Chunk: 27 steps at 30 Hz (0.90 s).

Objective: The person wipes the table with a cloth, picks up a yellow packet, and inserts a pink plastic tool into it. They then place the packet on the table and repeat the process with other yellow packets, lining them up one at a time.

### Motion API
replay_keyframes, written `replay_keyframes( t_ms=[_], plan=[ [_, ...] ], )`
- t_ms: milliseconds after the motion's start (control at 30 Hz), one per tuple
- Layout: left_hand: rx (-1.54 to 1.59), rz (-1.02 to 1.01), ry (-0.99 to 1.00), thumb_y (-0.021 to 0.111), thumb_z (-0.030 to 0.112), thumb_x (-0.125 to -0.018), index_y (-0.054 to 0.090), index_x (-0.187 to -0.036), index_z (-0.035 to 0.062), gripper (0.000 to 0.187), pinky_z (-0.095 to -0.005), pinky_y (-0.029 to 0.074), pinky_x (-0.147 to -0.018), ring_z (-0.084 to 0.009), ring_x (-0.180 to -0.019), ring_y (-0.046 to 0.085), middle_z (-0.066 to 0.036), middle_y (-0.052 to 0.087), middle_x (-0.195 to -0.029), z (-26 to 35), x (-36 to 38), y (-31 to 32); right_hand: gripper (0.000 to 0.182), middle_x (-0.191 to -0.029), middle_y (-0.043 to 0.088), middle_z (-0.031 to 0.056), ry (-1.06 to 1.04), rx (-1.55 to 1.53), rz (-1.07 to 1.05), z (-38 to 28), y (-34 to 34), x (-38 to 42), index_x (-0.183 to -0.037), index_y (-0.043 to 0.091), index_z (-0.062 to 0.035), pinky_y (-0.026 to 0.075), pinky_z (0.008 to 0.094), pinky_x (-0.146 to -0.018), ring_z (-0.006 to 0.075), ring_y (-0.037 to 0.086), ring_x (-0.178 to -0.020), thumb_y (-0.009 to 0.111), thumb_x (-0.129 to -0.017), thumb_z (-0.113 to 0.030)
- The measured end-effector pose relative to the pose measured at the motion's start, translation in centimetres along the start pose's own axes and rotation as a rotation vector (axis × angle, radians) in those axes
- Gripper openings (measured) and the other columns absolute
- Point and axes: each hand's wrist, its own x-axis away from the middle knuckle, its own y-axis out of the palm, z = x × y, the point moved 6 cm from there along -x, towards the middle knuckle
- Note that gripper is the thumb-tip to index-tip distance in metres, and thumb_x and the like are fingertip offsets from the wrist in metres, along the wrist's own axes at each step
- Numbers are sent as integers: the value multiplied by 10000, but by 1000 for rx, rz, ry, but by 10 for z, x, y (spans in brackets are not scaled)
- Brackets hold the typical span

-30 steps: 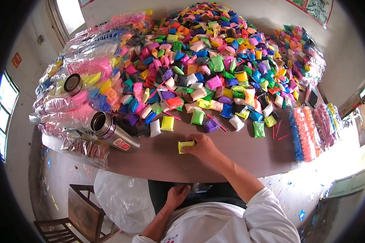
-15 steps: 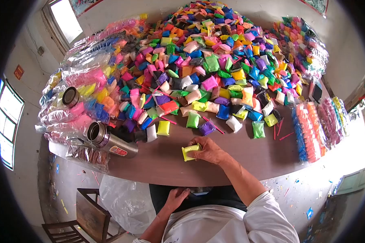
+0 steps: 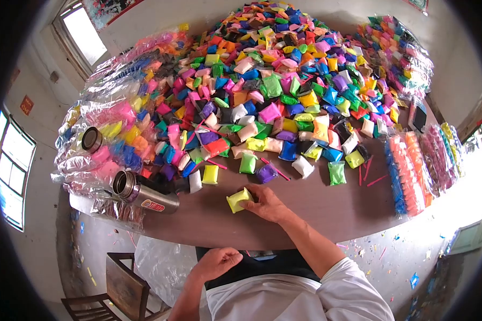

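My right hand (image 3: 266, 204) pinches a small pale yellow packet (image 3: 239, 200) by its right side, just over the brown table near its front edge. Below that edge, above my lap, my left hand (image 3: 218, 262) has its fingers curled in towards the thumb, and nothing shows in it. Closest to the held packet on the table are a yellow packet (image 3: 210, 174), a white packet (image 3: 195, 182), a green packet (image 3: 247, 163) and a purple packet (image 3: 267, 173).
A large heap of coloured packets (image 3: 273, 85) covers the back of the table (image 3: 305, 224). Bagged packets (image 3: 99, 155) line the left side, with a steel flask (image 3: 150, 197) lying there. Packet strips (image 3: 407, 174) and a phone (image 3: 419, 119) are at right. A wooden chair (image 3: 124, 286) stands lower left.
My right hand has moved slightly left with the yellow packet, which shows more of its face now. My left hand has shifted left and turned, away from the table edge.
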Motion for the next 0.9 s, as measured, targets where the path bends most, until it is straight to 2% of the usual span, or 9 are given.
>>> replay_keyframes(
  t_ms=[133,233,333,400,533,633,733,767,900],
  plan=[
    [122,136,71,560,272,-976,643,-985,-37,320,-294,512,-768,-144,-817,630,-89,665,-921,17,-6,-34,334,-911,640,79,-14,-151,-15,11,4,0,-1164,599,19,478,298,-734,128,568,-809,659,-908,-187],
    [352,258,126,544,318,-979,635,-915,-26,362,-281,513,-712,-145,-796,628,-118,655,-912,19,-28,-61,344,-845,638,108,-25,31,-5,4,-1,5,-1133,619,24,473,319,-682,145,577,-753,627,-932,-255],
    [484,394,43,539,388,-971,623,-870,-9,418,-253,501,-621,-131,-692,619,-100,644,-857,2,-56,-75,429,-961,659,93,22,96,-2,2,0,8,-1189,588,51,485,299,-742,135,583,-846,596,-957,-310],
    [519,508,-71,547,385,-968,624,-858,-20,426,-259,501,-597,-122,-640,620,-79,649,-821,-12,-69,-78,380,-906,648,175,-127,168,70,-8,0,9,-1149,605,45,479,345,-687,243,607,-778,591,-946,-276],
    [327,647,-116,531,409,-969,619,-799,0,451,-262,481,-527,-108,-603,620,-82,638,-752,-5,-76,-78,344,-916,640,238,-278,324,134,-15,2,8,-1134,607,43,495,403,-680,378,622,-798,590,-925,-230],
    [2,735,-15,515,347,-975,575,-731,4,425,-327,462,-516,-205,-581,617,-119,599,-692,0,-70,-71,313,-923,639,228,-288,464,118,-21,9,7,-1130,603,37,508,433,-700,401,623,-826,597,-908,-184],
    [-381,805,327,490,272,-971,529,-689,3,391,-407,430,-517,-335,-581,574,-161,544,-662,20,-65,-60,261,-908,635,205,-350,535,121,-20,17,6,-1095,602,24,515,438,-709,396,626,-824,599,-896,-145],
    [-314,806,305,493,224,-953,518,-685,9,345,-447,406,-520,-402,-585,528,-176,504,-642,18,-67,-60,239,-889,631,198,-348,550,132,-20,18,7,-1079,600,23,515,438,-696,392,626,-809,598,-897,-132],
    [-353,774,326,513,224,-943,508,-684,11,335,-438,404,-513,-371,-566,534,-160,502,-634,25,-71,-62,181,-824,620,173,-362,576,155,-25,21,9,-1039,585,17,513,433,-659,379,627,-763,597,-896,-93]
  ],
)
